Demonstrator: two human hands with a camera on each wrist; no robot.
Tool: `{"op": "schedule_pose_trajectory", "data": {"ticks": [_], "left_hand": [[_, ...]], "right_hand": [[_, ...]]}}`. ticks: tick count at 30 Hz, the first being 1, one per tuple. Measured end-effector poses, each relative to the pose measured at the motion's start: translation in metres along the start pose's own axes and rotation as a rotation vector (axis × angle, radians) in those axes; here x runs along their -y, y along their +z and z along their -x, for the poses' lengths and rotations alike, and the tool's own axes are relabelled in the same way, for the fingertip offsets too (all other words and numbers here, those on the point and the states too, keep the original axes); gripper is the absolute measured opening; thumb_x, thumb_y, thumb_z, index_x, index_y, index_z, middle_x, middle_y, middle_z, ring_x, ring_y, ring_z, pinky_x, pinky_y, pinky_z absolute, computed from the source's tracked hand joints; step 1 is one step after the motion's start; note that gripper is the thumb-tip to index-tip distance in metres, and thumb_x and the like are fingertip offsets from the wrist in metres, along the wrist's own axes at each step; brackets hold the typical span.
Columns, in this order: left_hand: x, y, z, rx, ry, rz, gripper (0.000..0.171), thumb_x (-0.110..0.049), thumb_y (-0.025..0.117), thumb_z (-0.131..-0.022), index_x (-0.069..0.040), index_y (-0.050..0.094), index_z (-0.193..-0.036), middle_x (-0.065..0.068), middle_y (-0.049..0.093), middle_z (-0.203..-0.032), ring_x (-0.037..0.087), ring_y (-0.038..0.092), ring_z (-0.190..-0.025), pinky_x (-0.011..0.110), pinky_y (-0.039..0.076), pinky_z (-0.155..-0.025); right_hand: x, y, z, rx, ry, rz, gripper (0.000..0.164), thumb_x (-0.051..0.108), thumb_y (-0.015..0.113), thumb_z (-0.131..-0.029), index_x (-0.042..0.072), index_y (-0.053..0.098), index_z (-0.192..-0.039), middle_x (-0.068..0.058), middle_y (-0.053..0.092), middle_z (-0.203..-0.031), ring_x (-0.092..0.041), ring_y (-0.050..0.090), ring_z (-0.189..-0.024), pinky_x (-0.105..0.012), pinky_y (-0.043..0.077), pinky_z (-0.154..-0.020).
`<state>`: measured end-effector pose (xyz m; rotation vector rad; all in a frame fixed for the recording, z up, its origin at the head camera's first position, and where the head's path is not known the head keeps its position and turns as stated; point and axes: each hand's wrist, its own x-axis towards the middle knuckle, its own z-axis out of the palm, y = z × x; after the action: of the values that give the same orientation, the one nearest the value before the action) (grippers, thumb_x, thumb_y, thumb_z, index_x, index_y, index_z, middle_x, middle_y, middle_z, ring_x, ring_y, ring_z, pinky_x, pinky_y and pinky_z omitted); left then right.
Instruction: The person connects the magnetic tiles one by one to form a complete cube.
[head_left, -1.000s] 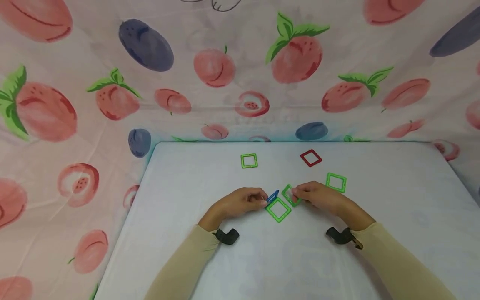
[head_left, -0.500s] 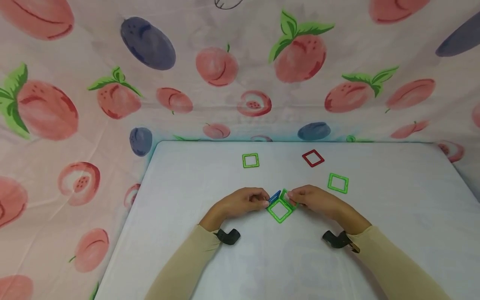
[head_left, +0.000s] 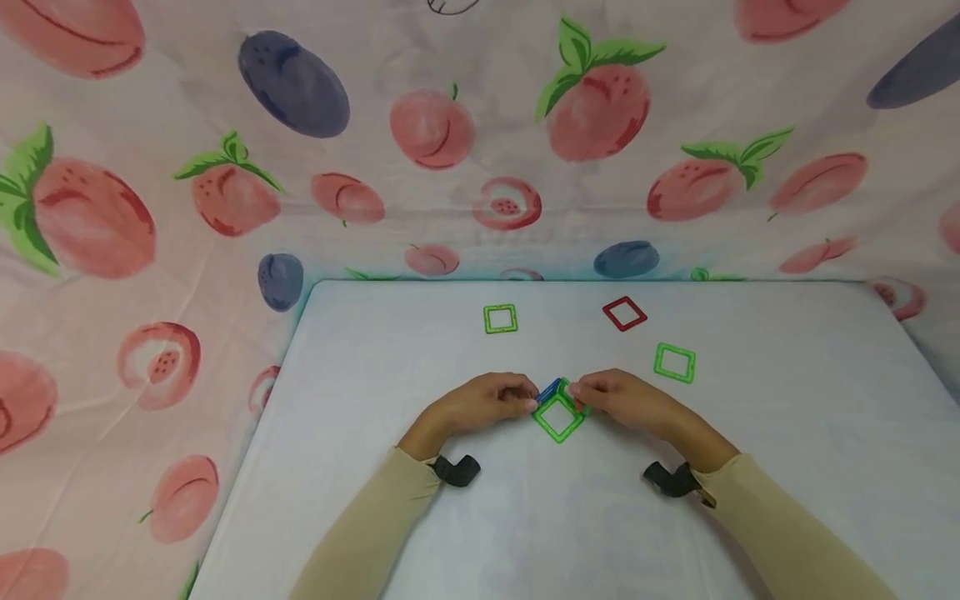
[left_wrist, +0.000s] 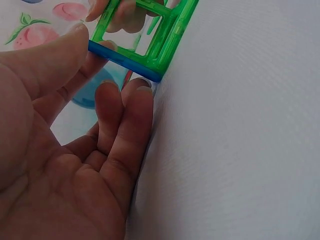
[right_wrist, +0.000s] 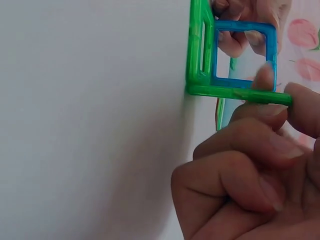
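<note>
Three square magnetic tiles meet at a corner mid-table. A green tile (head_left: 546, 429) lies flat. A blue tile (right_wrist: 271, 52) stands upright along its far left edge. Another green tile (right_wrist: 240, 94) stands along the far right edge and touches the blue one. My left hand (head_left: 480, 405) pinches the blue tile's outer edge between thumb and finger. With thumb and fingertip, my right hand (head_left: 633, 407) pinches the upright green tile at its upper outer part. In the head view, the fingers partly hide both standing tiles.
On the white table (head_left: 420, 342), a green square tile (head_left: 500, 332) lies far left of centre. A red square tile (head_left: 612, 321) lies at the back, with one more green tile (head_left: 675, 377) beyond my right hand. Fruit-patterned cloth (head_left: 352, 250) hangs behind the table.
My right hand has brought its green tile left and down against the flat green tile and the blue tile. The left hand stays in place, holding the blue tile.
</note>
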<state>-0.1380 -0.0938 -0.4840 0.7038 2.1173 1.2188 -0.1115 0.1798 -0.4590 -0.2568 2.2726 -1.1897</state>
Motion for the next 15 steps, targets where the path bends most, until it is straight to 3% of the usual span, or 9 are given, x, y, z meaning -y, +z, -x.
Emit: {"op": "schedule_pose_trajectory", "data": {"ticks": [4,10,15], "left_hand": [[0.003,0.002,0.000,0.006,0.008,0.002,0.019,-0.033,0.064,-0.102,-0.022,0.070,-0.116,-0.005,0.066,-0.103,0.012,0.058,-0.093,0.027,0.046,-0.088],[0.002,0.003,0.000,0.014,0.022,0.001,0.019,-0.035,0.063,-0.102,-0.023,0.069,-0.116,-0.007,0.067,-0.106,0.011,0.059,-0.095,0.027,0.046,-0.090],[0.001,-0.001,0.000,0.007,0.007,-0.009,0.016,-0.036,0.063,-0.102,-0.027,0.069,-0.114,-0.008,0.067,-0.103,0.011,0.059,-0.092,0.029,0.046,-0.089]], "right_hand": [[-0.001,0.003,0.009,-0.105,-0.002,0.108,0.037,0.046,0.052,-0.106,0.013,0.068,-0.109,-0.003,0.062,-0.096,-0.020,0.054,-0.095,-0.034,0.042,-0.082],[0.002,0.008,0.034,-0.250,-0.067,0.268,0.024,0.038,0.064,-0.101,0.017,0.068,-0.112,0.001,0.062,-0.082,-0.015,0.054,-0.073,-0.030,0.044,-0.065],[0.001,0.014,0.034,-0.326,-0.149,0.355,0.016,0.027,0.069,-0.099,0.016,0.073,-0.111,0.004,0.068,-0.083,-0.011,0.054,-0.072,-0.026,0.046,-0.063]]}}
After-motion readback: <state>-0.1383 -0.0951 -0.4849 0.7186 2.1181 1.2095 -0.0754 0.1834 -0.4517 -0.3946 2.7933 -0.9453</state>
